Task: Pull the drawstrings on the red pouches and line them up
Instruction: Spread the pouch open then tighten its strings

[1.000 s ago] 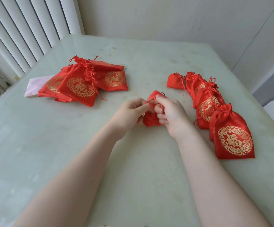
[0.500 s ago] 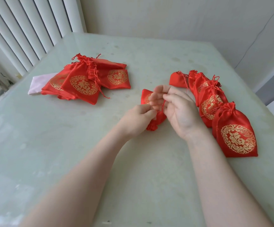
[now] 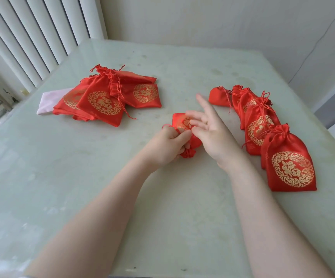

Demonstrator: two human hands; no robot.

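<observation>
- The left hand (image 3: 167,144) grips a pouch (image 3: 184,125) by its bunched neck, in the middle of the surface (image 3: 42,177).
- The right hand (image 3: 212,131) is open, fingers spread, just beside it.
- The pouch points away, neck nearest.
- The row (image 3: 263,125) lies right, nearer the right hand.
- The pile (image 3: 106,97) waits far left.

Bright, soft daylight from the window at left, faint shadows — wide-angle bending at edges, slight blur.
</observation>
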